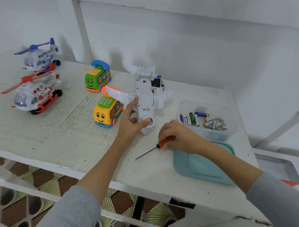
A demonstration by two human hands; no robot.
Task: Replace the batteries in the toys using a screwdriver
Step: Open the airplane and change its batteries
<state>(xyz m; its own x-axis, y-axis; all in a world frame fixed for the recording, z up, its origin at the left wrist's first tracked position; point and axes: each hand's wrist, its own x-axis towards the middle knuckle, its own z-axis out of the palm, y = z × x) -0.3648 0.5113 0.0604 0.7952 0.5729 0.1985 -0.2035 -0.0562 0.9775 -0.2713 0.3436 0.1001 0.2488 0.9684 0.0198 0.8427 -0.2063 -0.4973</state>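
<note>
My left hand [130, 121] grips a white toy airplane [144, 94] near its nose and holds it belly-up, tilted above the table. My right hand [179, 137] is closed around the red handle of a screwdriver [155, 147], whose metal shaft points left and lies low over the table. A clear plastic tub [224, 108] to the right holds several loose batteries [204, 120].
A yellow bus phone toy [107, 112] and a green one [97, 78] stand behind my left hand. Two toy helicopters, red [35, 93] and blue [39, 55], sit far left. A white police car [158, 83] hides behind the plane. A teal lid [202, 166] lies under my right forearm.
</note>
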